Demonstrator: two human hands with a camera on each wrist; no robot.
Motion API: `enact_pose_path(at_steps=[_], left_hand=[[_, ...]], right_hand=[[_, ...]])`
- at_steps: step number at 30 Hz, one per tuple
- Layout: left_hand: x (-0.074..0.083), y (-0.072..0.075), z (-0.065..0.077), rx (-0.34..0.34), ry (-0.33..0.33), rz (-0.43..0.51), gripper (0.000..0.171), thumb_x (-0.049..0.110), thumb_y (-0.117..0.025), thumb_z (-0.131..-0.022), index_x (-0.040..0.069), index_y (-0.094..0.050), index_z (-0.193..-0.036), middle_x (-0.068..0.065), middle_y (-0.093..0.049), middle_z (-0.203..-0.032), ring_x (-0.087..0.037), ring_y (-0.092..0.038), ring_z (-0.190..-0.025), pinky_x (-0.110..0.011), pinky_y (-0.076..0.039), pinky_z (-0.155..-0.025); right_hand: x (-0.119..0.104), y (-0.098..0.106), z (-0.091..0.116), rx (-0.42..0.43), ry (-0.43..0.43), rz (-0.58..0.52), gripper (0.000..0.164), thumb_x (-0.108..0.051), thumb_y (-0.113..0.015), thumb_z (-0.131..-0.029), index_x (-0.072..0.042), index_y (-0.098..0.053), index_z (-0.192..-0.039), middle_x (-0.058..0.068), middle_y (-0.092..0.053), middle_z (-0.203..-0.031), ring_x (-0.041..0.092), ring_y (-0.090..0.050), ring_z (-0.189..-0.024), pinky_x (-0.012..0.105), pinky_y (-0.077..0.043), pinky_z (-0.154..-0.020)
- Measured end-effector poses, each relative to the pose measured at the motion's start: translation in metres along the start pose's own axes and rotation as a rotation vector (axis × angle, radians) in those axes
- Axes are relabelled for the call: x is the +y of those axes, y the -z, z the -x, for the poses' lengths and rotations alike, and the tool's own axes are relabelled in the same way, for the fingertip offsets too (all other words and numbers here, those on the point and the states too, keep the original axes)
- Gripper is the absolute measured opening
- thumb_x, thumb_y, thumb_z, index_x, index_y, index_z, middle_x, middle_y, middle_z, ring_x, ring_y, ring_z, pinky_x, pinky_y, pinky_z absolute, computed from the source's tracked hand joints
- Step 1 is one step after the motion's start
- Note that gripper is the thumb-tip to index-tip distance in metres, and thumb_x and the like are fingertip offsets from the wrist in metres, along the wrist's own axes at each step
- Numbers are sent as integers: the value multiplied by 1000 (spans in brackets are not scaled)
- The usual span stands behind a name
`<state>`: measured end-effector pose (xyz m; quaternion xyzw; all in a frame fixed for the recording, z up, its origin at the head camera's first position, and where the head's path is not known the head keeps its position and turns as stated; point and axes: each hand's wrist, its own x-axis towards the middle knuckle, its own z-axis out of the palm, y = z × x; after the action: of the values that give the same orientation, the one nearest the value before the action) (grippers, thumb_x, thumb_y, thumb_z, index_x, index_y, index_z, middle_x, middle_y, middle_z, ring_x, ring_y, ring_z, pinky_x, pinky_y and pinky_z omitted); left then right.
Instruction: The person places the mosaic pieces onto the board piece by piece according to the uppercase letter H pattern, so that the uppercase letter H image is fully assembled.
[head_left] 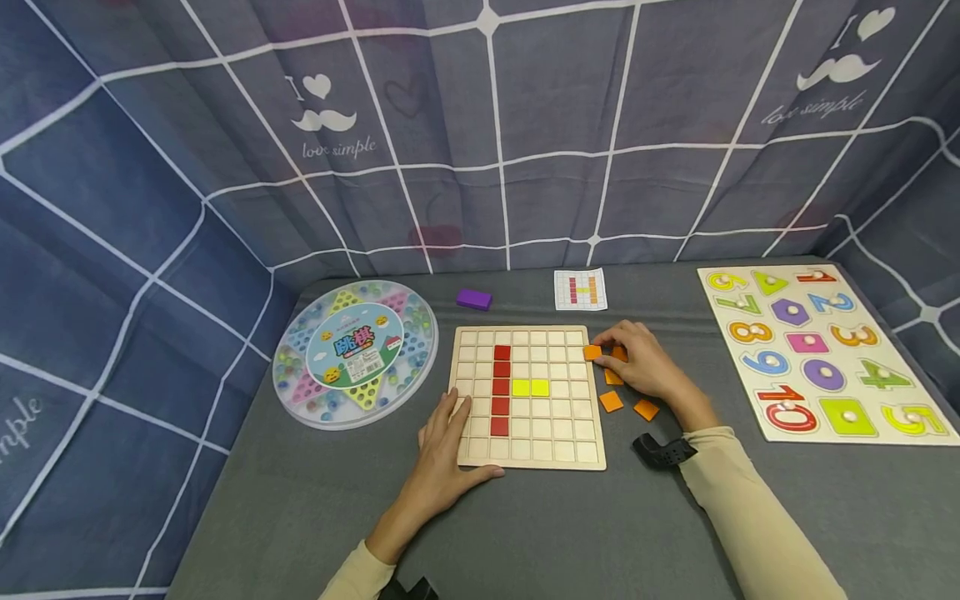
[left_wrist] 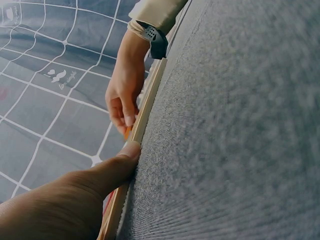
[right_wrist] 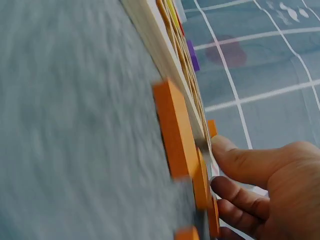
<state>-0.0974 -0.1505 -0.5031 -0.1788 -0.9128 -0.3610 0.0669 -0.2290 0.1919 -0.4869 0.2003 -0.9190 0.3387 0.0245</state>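
Observation:
A square wooden grid board (head_left: 551, 452) lies on the grey table. A column of red tiles (head_left: 500, 387) sits on it, with two yellow tiles (head_left: 530, 387) side by side to their right. My left hand (head_left: 442, 454) rests at the board's near left corner, fingers extended along the left side and thumb (left_wrist: 131, 150) against the near edge. At the upper right edge of the board, my right hand (head_left: 641, 358) pinches an orange tile (head_left: 592, 352) between thumb and fingers. More orange tiles (head_left: 611, 402) lie loose beneath and beside that hand, one of them (right_wrist: 176, 132) close to the board's side.
Behind the board lie a purple block (head_left: 474, 299) and a small printed pattern card (head_left: 581, 290). To the left is a round Chinese checkers box (head_left: 416, 350). A number-and-shape puzzle board (head_left: 757, 387) lies at the right. Checked curtains (head_left: 547, 200) surround the table.

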Motion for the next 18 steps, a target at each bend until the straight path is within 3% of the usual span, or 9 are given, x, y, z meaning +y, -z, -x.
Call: enact_pose_path(at_steps=[6, 11, 18], left_hand=[[0, 1, 1, 1, 4, 6, 110, 38, -90, -65, 1, -33, -151, -26, -21, -159, -47, -20, -145, -64, -20, -105], [-1, 2, 1, 1, 10, 2, 109, 39, -90, -66, 1, -33, -151, -25, -21, -159, -46, -20, -146, -64, -20, -105], [-1, 1, -1, 1, 1, -13, 109, 40, -90, -66, 1, -34, -151, -24, -23, -159, -44, -21, -146, -63, -22, -105]], right_hand=[[-22, -11, -6, 30, 31, -3, 24, -14, -74, -87, -9, -70, -111, 12, -59, -110, 31, -46, -106, 50, -30, -92], [-39, -21, -9, 114, 17, -23, 25, -14, -76, -86, -9, -71, -110, 13, -59, -109, 32, -46, -104, 48, -30, -86], [-45, -30, -11, 159, -24, -59, 25, -12, -76, -85, -7, -72, -109, 14, -60, -109, 33, -46, -102, 50, -32, -88]])
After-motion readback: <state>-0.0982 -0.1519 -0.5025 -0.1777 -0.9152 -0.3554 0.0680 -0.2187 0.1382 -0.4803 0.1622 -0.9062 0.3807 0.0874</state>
